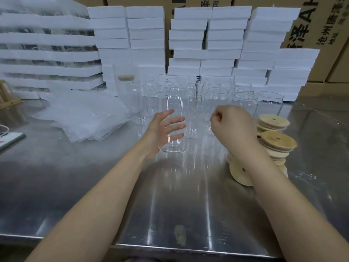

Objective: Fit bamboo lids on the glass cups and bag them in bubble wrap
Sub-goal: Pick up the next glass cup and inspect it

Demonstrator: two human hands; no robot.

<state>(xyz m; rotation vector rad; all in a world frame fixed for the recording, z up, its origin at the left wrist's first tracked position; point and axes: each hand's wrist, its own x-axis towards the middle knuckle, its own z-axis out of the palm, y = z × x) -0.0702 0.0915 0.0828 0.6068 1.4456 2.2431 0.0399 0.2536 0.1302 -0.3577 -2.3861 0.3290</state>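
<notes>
Steel table (94, 186), brushed and glossy, throws back streaks of every glass on it. Nearest glass cup (174, 103) stands at centre, a clear, thin-walled can shape with a rounded shoulder, no lid on it. Left hand (160, 129) is at its 9 o'clock side, fingers (166, 112) straight and spread wide, seen partly through the glass wall; whether they actually touch it I cannot tell. Judged purpose: to steady or take this cup for lidding. Right hand (234, 125) hovers at 3 o'clock of the cup, curled into a loose fist with thumb tip against forefinger, nothing visible in it (anything tiny would be hidden). Bamboo lids (276, 141) sit in leaning stacks further out at 3 o'clock, pale matte discs, each with a small hole, some tipped on edge; close to the right hand, likely for quick picking. More open cups (217, 95) crowd in rows at 12 o'clock. Bubble wrap bags (83, 118), a slumped, cloudy heap, lie at 9 to 10 o'clock, within the left hand's reach. One lidded cup (125, 86) stands at 11 o'clock, apparently sleeved in wrap. White foam blocks (224, 35) are stacked behind, with cardboard cartons (311, 25) beyond them.
</notes>
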